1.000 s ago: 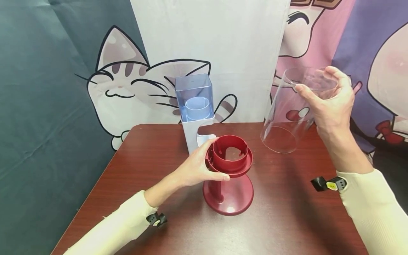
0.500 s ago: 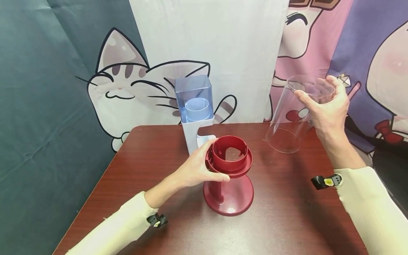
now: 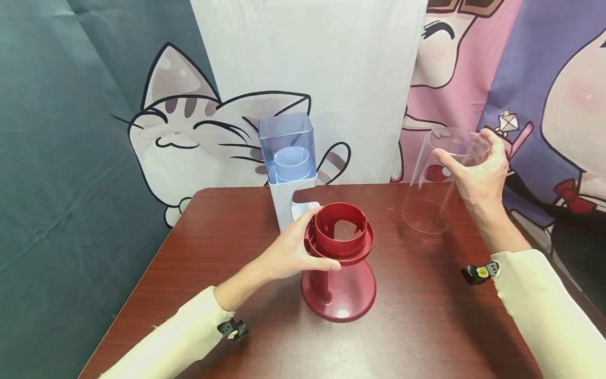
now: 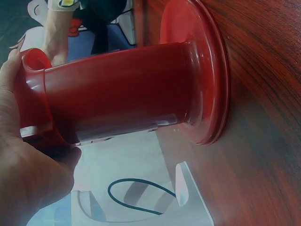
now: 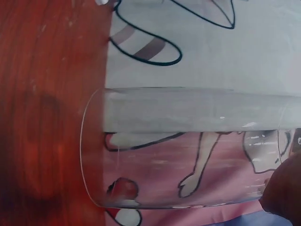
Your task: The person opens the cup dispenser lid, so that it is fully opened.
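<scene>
My left hand (image 3: 289, 252) grips the ringed top of a red stand (image 3: 341, 246), with the thumb along its front rim. The stand's round foot is on the table; its column fills much of the left wrist view (image 4: 117, 94). At the right, my right hand (image 3: 480, 176) holds a clear cylindrical tube (image 3: 432, 189) near its upper rim, between thumb and fingers. The tube is nearly upright, its lower rim close over the table; whether it touches cannot be made out. In the right wrist view the tube (image 5: 188, 150) lies sideways across the picture.
Behind the red stand, close to my left hand, stands a white dispenser with a see-through blue top (image 3: 289, 152). The brown wooden table (image 3: 213, 252) ends at a cartoon-printed cloth backdrop (image 3: 364, 105). A dark green cloth (image 3: 71, 184) hangs on the left.
My right hand has come down and a little to the left, lowering the clear tube and bringing it more upright. The left hand and the red stand have stayed put.
</scene>
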`<state>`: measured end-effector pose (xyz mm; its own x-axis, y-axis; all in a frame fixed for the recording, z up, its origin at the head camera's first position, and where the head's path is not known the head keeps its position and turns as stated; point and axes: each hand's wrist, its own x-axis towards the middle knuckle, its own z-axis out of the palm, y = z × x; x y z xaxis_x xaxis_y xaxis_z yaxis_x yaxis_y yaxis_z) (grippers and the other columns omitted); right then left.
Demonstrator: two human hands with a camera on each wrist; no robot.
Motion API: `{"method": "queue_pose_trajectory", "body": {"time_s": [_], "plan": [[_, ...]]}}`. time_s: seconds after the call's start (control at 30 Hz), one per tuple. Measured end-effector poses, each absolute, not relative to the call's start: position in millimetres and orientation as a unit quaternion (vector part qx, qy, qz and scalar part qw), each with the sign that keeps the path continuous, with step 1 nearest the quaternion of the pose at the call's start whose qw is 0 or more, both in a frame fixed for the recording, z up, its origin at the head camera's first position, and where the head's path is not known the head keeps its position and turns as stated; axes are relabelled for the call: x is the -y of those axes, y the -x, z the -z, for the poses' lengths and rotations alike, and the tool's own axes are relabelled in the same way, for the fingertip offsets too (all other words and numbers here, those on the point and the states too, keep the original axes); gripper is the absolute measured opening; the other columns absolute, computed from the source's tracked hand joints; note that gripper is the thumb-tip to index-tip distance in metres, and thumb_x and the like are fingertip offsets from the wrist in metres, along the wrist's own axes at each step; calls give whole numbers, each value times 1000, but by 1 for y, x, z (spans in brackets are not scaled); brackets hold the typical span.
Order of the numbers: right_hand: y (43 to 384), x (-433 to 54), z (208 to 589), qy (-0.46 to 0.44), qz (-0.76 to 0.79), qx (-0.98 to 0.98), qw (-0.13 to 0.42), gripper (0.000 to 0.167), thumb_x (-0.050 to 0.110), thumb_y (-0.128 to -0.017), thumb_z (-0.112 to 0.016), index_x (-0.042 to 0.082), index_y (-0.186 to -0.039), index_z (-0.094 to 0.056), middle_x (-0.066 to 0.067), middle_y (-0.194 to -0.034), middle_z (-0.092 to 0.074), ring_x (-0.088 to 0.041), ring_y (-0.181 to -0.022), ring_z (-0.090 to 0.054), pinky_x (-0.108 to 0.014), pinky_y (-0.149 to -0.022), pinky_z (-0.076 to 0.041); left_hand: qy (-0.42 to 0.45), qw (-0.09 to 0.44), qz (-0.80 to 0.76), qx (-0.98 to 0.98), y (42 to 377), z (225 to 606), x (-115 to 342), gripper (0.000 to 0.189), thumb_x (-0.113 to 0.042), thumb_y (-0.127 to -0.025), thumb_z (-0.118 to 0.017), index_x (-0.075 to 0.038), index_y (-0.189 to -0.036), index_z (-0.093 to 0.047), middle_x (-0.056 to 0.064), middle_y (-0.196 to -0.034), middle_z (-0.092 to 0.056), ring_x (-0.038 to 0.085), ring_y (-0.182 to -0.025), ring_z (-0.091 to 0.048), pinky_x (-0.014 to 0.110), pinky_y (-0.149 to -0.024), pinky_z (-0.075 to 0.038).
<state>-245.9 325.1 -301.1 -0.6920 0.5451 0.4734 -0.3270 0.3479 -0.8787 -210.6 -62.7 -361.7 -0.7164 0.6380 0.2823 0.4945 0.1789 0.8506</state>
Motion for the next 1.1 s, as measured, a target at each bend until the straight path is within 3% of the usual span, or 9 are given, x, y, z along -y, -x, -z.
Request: {"method": "queue_pose_trajectory", "body": {"time_s": [0.17, 0.23, 0.33, 0.43, 0.77, 1.1], "plan": [[250, -329, 311, 65, -576, 714, 392, 88, 11, -77, -95, 16, -150, -48, 3, -140, -57, -10, -114, -65, -17, -92, -56, -368, 70, -522, -766, 211, 361, 63, 92, -31, -77, -96, -28, -153, -43, -13, -142, -57, 16, -130, -56, 35, -93, -62], [251, -330, 314, 78, -561, 726, 391, 90, 15, -77, -95, 15, -153, -46, 2, -143, -55, -11, -120, -61, -19, -98, -54, -368, 70, -522, -766, 211, 361, 63, 92, -31, -77, -96, -29, -153, -43, -13, -142, -57, 16, -130, -56, 35, -92, -62], [250, -333, 319, 111, -519, 754, 387, 95, 29, -79, -94, 15, -158, -43, -1, -151, -51, -11, -133, -51, -20, -113, -42, -368, 70, -521, -767, 211, 361, 63, 93, -31, -78, -96, -29, -153, -43, -12, -142, -57, 16, -131, -56, 35, -92, -62], [250, -334, 322, 130, -498, 767, 384, 98, 37, -79, -94, 15, -159, -42, -5, -155, -47, -11, -137, -44, -20, -117, -34, -370, 71, -523, -765, 211, 360, 62, 93, -31, -78, -96, -28, -154, -42, -12, -143, -56, 16, -131, -55, 35, -92, -62], [254, -343, 333, 149, -490, 770, 381, 96, 38, -79, -94, 18, -158, -43, -3, -152, -48, -11, -132, -46, -18, -109, -37, -377, 67, -518, -765, 211, 361, 61, 93, -29, -78, -96, -27, -154, -42, -11, -143, -57, 14, -129, -56, 35, -94, -61], [259, -346, 345, 145, -498, 769, 373, 98, 41, -78, -94, 20, -158, -42, -6, -155, -51, -14, -135, -49, -20, -111, -37, -372, 70, -521, -765, 212, 361, 62, 93, -29, -78, -96, -27, -154, -42, -11, -143, -57, 14, -130, -56, 35, -94, -61]]}}
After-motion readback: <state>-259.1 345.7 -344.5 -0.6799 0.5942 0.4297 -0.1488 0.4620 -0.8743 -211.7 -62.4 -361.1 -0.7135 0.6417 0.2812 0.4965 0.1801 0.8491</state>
